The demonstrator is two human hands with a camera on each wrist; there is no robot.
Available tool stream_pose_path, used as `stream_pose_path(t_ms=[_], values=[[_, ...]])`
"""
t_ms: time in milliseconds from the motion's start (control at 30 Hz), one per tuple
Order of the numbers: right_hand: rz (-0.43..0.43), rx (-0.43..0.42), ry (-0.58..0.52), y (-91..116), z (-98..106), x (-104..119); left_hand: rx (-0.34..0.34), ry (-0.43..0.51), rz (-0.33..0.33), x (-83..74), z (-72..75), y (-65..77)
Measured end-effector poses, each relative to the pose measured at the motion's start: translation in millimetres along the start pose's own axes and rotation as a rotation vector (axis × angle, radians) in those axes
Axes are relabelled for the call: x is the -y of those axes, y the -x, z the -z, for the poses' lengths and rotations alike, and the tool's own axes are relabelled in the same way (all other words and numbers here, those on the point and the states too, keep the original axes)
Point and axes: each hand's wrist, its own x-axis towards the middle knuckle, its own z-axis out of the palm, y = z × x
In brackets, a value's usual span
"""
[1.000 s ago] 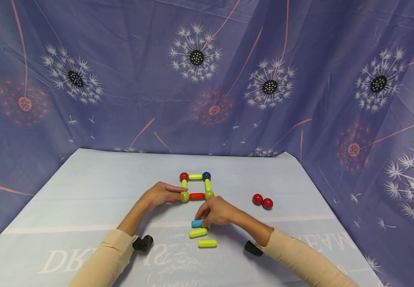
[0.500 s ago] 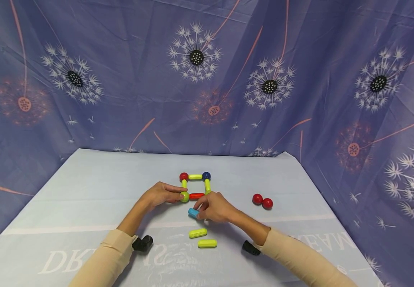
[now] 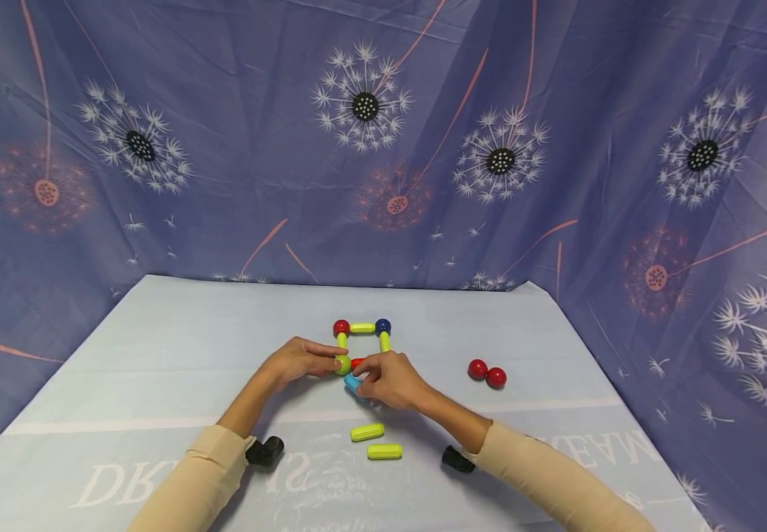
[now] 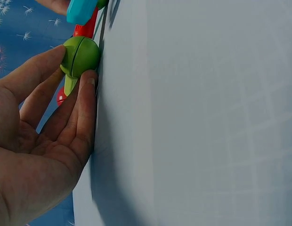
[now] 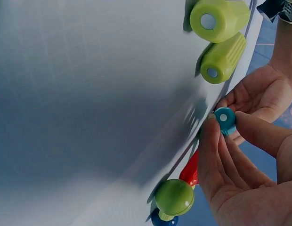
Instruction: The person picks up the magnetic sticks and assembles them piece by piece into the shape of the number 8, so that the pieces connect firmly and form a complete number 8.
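Observation:
My left hand pinches a green ball at the near left corner of a square of magnetic rods and balls. Between the thumb and fingers of my right hand is a blue magnetic rod, its far end close to that ball. Whether the two touch, I cannot tell. A red rod forms the square's near side. The near right green ball is behind my right hand in the head view. A red ball and a dark blue ball mark the far corners, joined by a yellow-green rod.
Two loose yellow-green rods lie on the cloth-covered table nearer the person. Off to the right, two red balls sit side by side. A patterned blue curtain rises behind the table.
My right hand has lifted the blue rod from beside the loose yellow-green rods, carried it away from the person toward the left green ball and turned it. The left hand stays in place.

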Motion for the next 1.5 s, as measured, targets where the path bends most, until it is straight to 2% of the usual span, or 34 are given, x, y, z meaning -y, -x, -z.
stream_pose_path(t_ms=[200, 800, 1100, 1500], values=[[0.003, -0.024, -0.031, -2.0, -2.7, 1.3, -0.002, 0.007, -0.001, -1.5, -0.7, 0.6], [-0.004, -0.06, -0.013, -7.9, -4.7, -0.2, -0.023, 0.004, 0.032, -4.6, -2.0, -1.2], [-0.007, -0.036, 0.062, -4.2, -4.5, 3.1, -0.005, 0.01, 0.002, -4.0, -0.6, 0.2], [-0.024, -0.006, 0.077, -3.8, -9.3, 3.0, 0.0, 0.014, -0.004, -1.4, -1.1, 0.3]])
